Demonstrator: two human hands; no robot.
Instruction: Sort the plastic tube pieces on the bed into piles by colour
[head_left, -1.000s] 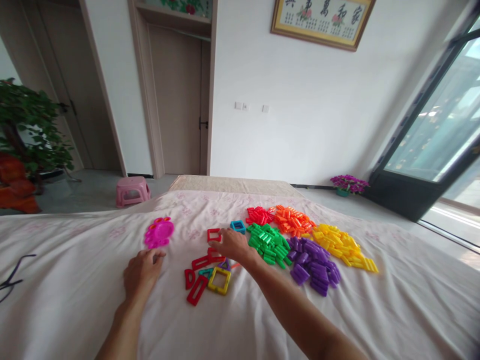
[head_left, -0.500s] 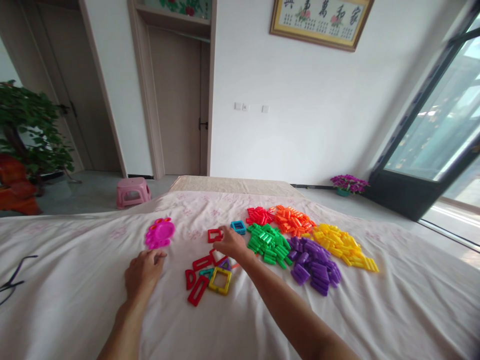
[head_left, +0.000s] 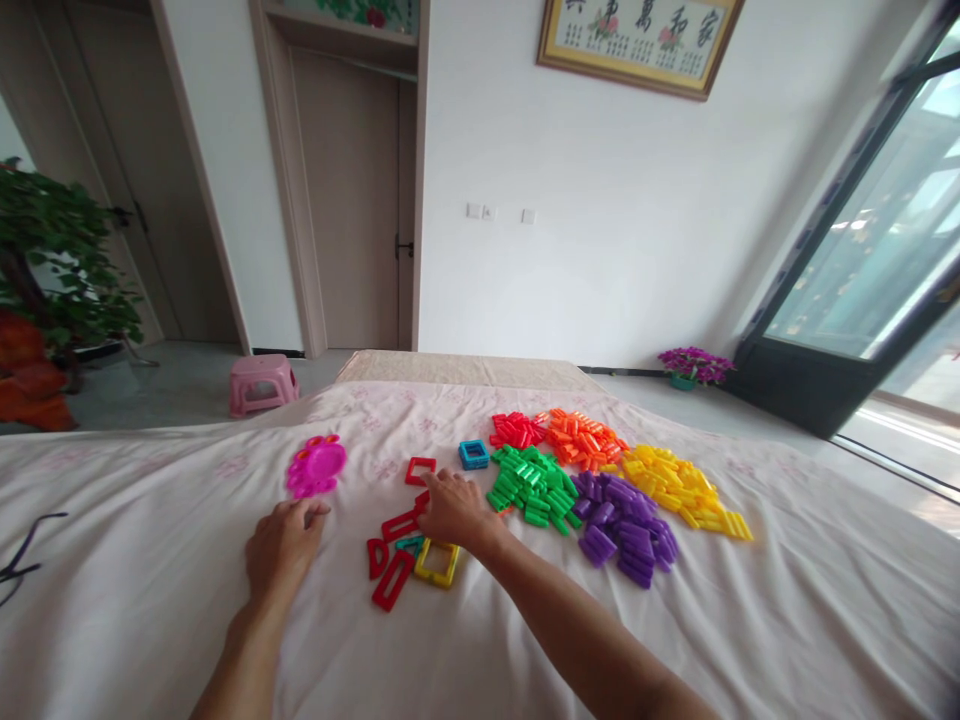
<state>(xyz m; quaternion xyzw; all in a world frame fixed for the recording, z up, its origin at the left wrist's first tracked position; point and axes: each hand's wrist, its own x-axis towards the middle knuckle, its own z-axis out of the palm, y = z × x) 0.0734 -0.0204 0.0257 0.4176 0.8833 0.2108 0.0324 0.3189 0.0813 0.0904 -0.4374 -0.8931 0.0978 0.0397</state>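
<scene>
My right hand (head_left: 457,510) reaches down over a cluster of magnetic building tiles. Its thumb and fingers close around a red magnetic tile (head_left: 422,499), mostly hidden under them. Just beyond the fingertips lies a red square tile (head_left: 421,470), with a stack of blue square tiles (head_left: 473,455) to its right. Nearer me are a yellow square tile (head_left: 437,563), red rectangular tiles (head_left: 393,581), a red D-shaped tile (head_left: 377,558) and a teal triangle (head_left: 409,545). My left hand (head_left: 285,545) rests on the cloth, fingers curled and nothing visible in them, close to a pink crab-shaped piece (head_left: 318,467).
Plastic pieces lie in heaps by colour: red (head_left: 517,430), orange (head_left: 581,440), green (head_left: 532,487), purple (head_left: 626,528) and yellow (head_left: 679,485). A creased pale cloth (head_left: 360,660) covers the surface. Glasses (head_left: 26,560) lie at the left edge; a pink stool (head_left: 262,384) stands beyond.
My right hand has drawn back slightly from the red square tile to the red tile nearer me, now covering the purple triangle. My left hand has hardly moved.
</scene>
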